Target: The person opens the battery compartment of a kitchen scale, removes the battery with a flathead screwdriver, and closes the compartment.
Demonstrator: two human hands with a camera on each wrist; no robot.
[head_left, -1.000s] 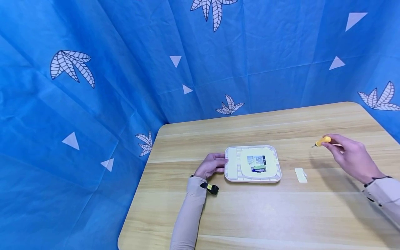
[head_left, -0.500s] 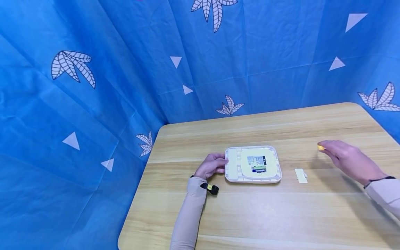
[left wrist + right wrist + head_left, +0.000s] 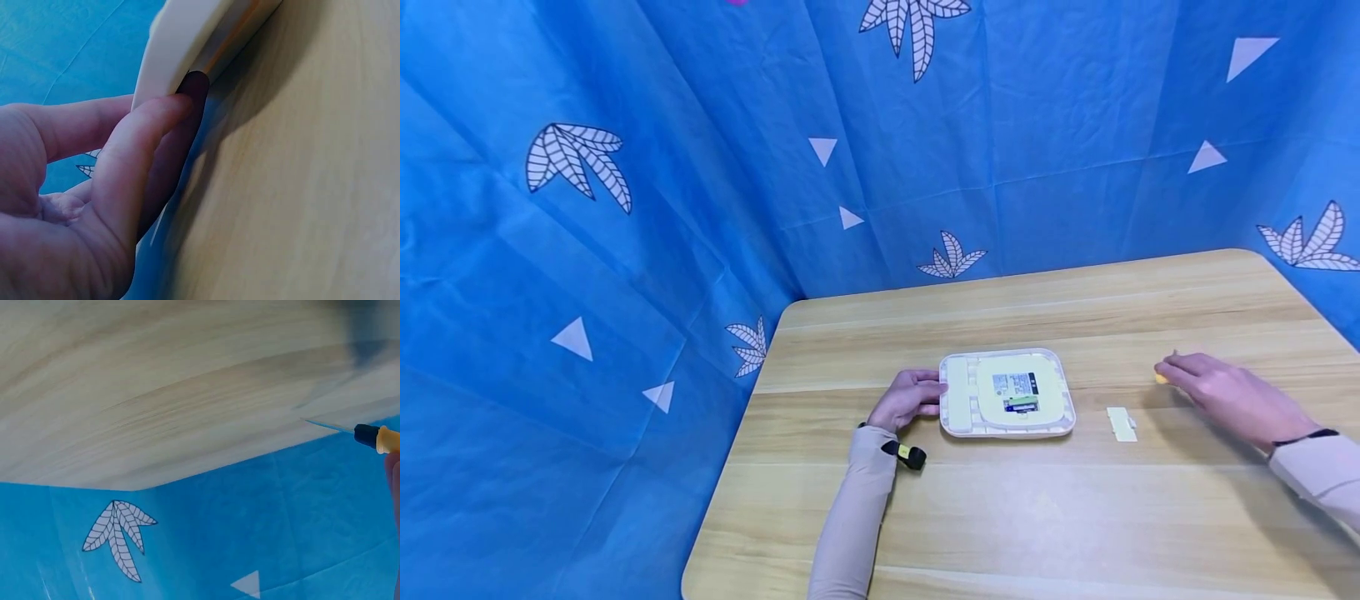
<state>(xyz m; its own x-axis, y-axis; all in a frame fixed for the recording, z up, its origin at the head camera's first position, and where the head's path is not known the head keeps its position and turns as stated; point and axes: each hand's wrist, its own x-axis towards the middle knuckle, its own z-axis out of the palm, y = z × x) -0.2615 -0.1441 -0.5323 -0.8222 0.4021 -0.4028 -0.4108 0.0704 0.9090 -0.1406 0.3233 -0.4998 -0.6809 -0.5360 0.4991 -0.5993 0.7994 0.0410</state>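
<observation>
From my remote station, the white plastic device [image 3: 967, 429] serves as landmark. It lies on the tabletop [image 3: 1015, 517], label [image 3: 1013, 384] facing up, its long axis running left to right. Just below the label is an uncovered slot [image 3: 1021, 406] holding something green and dark blue; probably small cells, though they are too tiny here for me to be certain.

Left hand [image 3: 906, 400]: at the device's left short end, grasping that edge; my left wrist view shows the fingers bent around the rim. Right hand [image 3: 1228, 398]: out to the right of the device and apart from it, fingers gripping a yellow-handled screwdriver [image 3: 367, 435]. Its black collar and thin shaft show well from the right wrist.

Key relation: the device lies left of the right hand, so its right short end faces the hand with the tool. I note the left hand is the nearer one, being in contact. Between device and right hand lies a small pale cover plate [image 3: 1122, 424], touching neither, its longer sides running near to far, crosswise to the device. Beyond the device hangs a blue curtain [image 3: 1060, 117].
</observation>
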